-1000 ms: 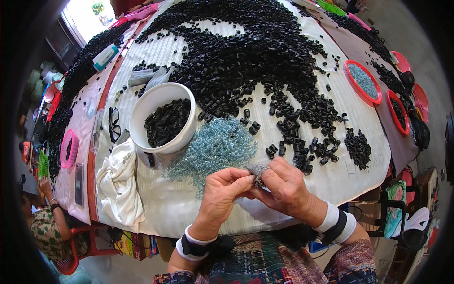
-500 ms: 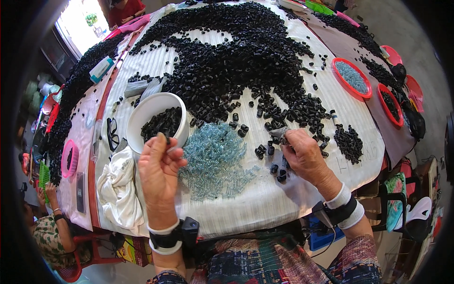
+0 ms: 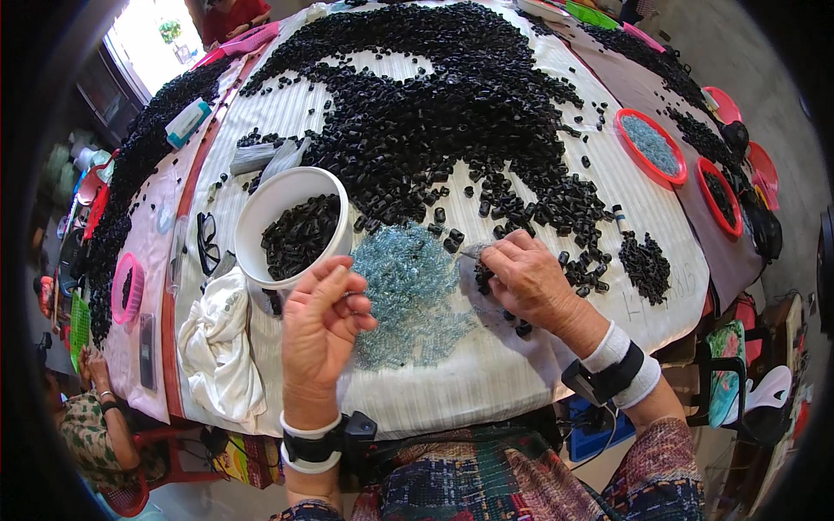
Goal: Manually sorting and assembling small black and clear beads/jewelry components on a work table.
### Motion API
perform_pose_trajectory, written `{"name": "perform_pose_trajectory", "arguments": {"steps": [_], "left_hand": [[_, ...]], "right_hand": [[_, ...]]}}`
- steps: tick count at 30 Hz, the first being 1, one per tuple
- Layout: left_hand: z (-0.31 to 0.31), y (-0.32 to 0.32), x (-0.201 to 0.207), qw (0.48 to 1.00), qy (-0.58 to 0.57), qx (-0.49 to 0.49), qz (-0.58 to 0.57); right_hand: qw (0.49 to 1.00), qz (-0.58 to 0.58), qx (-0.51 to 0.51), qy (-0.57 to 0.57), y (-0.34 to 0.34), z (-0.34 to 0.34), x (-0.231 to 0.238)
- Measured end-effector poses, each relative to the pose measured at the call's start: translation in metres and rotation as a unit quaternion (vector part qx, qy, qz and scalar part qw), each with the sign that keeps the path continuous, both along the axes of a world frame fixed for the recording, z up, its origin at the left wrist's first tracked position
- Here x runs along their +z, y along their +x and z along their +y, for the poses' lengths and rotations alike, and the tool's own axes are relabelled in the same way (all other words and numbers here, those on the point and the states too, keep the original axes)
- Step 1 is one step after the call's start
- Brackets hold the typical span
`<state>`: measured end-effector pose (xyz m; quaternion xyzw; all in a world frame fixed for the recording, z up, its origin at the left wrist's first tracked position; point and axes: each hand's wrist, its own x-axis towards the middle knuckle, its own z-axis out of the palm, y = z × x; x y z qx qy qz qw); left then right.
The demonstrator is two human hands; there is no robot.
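Black plastic pieces (image 3: 300, 234) part-fill the white round plastic tub (image 3: 252, 227) at the left of the table (image 3: 486, 382), just above and touching-close to your left hand (image 3: 320, 334). Its fingers (image 3: 343, 286) curl loosely near the tub's rim; whether they pinch anything you cannot tell. A heap of pale blue translucent bits (image 3: 408, 286) lies between your hands. Your right hand (image 3: 530, 282) rests at the edge of the big spread of black pieces (image 3: 452, 104), fingers narrowed on a small thing, too small to name. Those pieces are short and point every way.
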<state>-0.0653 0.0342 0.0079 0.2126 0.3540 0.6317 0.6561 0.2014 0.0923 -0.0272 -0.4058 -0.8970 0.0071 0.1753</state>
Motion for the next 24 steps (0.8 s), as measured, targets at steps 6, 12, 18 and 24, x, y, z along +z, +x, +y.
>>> {"name": "perform_pose_trajectory", "arguments": {"steps": [6, 12, 18, 24], "left_hand": [[-0.011, 0.022, -0.016, 0.997, -0.022, -0.069, -0.028], [-0.013, 0.038, -0.023, 0.994, -0.047, -0.096, -0.006], [-0.012, 0.045, -0.028, 0.992, -0.046, -0.118, 0.0], [-0.014, 0.049, -0.026, 0.989, -0.059, -0.135, 0.014]], "right_hand": [[0.998, 0.022, 0.023, 0.045, -0.011, -0.007, 0.004], [0.999, 0.008, 0.039, -0.015, -0.017, -0.01, 0.002], [0.997, 0.075, -0.017, -0.004, 0.0, -0.006, 0.005], [0.999, -0.019, 0.044, -0.024, 0.001, 0.002, 0.002]]}}
